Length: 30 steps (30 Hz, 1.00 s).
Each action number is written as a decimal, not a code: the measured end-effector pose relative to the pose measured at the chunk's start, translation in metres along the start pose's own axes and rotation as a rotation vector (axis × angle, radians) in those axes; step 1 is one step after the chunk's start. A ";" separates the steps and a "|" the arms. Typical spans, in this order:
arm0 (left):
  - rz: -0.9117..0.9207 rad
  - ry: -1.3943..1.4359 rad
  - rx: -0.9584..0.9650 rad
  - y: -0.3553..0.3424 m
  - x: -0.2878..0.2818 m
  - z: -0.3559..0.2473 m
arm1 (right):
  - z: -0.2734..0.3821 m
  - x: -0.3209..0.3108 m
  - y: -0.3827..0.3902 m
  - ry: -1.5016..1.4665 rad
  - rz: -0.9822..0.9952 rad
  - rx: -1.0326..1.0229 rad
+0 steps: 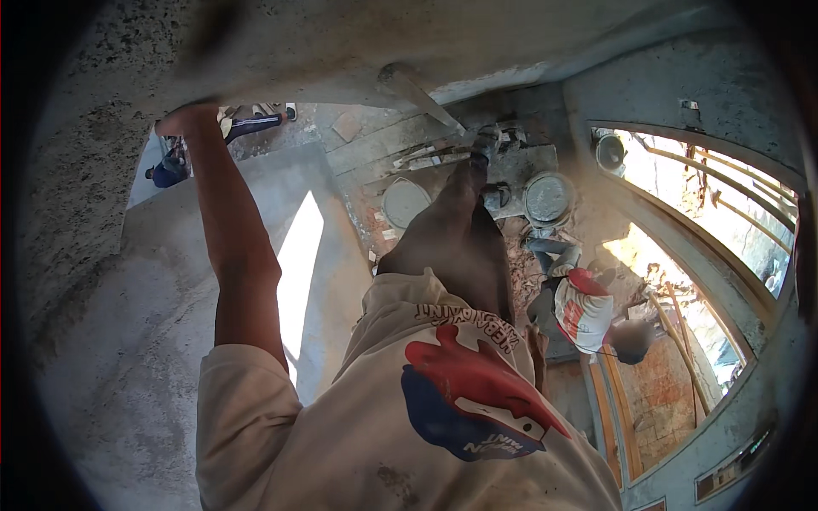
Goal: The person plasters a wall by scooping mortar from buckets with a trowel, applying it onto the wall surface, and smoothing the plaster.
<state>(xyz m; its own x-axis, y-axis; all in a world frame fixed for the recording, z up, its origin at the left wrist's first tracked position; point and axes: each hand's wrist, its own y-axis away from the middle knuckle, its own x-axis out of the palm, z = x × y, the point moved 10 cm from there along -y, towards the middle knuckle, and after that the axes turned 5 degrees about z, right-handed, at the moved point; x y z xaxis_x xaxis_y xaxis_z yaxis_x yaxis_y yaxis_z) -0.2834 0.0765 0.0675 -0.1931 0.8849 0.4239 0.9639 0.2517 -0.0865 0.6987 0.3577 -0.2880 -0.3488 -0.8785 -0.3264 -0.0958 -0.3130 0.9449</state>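
My bare left arm reaches up and forward, and my left hand (189, 119) lies against the lower edge of the rough grey wall (111, 136), beside an opening. Its fingers point left along that edge, and I see no tool in them. My right hand does not show. A narrow brown strip beside my shirt may be part of an arm, but I cannot tell whose. Ahead of me, a long pale bar or pipe (422, 100) slants out from the wall. A dark blurred patch sits on the surface above my left hand.
Two round containers (406, 203) (548, 200) stand near my feet among boards and rubble. At right, a person in a white and red top (584, 311) bends beside a large window opening (724, 183). Another person (168, 169) is visible through the left opening. A grey slab (247, 204) lies below my arm.
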 end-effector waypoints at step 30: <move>-0.052 -1.090 0.269 -0.237 -0.095 -0.189 | 0.427 0.347 0.215 0.247 0.836 -1.303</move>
<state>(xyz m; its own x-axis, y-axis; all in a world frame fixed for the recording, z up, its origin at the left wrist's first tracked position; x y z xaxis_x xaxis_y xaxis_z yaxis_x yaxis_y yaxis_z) -0.4593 -0.1409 0.2180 -0.4161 0.7075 -0.5712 0.9046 0.2579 -0.3395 0.1584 0.1394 -0.1871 0.2792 -0.9500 0.1398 0.9256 0.3050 0.2242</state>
